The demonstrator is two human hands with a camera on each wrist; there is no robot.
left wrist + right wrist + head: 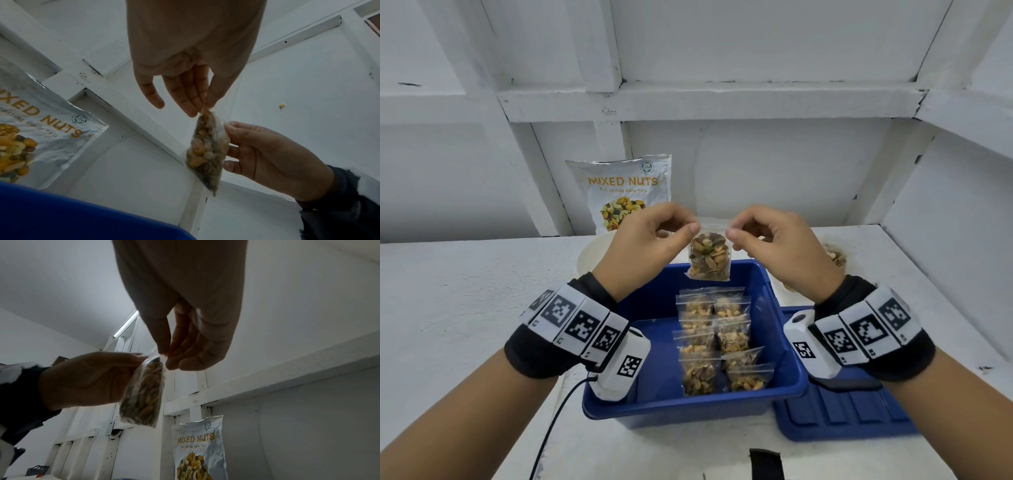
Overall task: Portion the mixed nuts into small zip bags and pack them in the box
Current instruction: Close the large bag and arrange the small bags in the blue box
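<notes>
While raised over the box, left hand, right hand, each apparently pinching zip bag top corners

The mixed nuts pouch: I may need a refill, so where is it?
In the head view, the mixed nuts pouch stands against the back wall, left of centre, behind the left hand and the blue box.

white panelled wall, white shelf ledge, white tabletop
</notes>
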